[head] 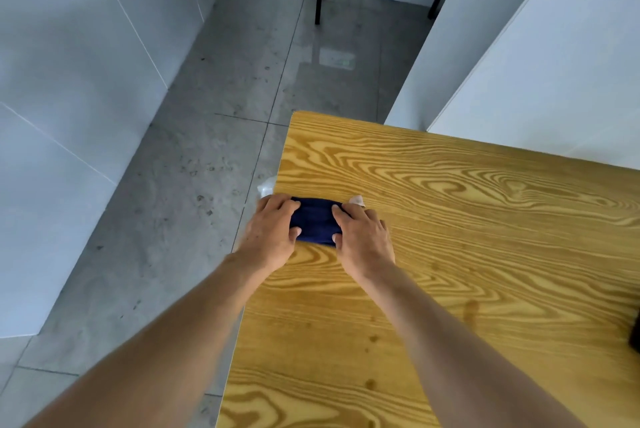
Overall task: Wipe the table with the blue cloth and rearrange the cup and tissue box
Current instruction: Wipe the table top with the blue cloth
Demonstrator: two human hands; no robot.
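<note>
Pressing folded dark-blue cloth [316, 221], wood-grain table [450, 254].

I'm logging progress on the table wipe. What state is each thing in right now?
blue cloth: folded small, flat on the table near its left edge, under both hands.
left hand: pressed on the cloth's left end.
right hand: pressed on the cloth's right end.
table: a few faint spots on the near part.
Cup and tissue box: not in view.

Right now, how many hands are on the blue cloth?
2. The left hand presses the cloth's left end at the table edge; the right hand presses its right end. Neither cup nor tissue box is in view.
</note>
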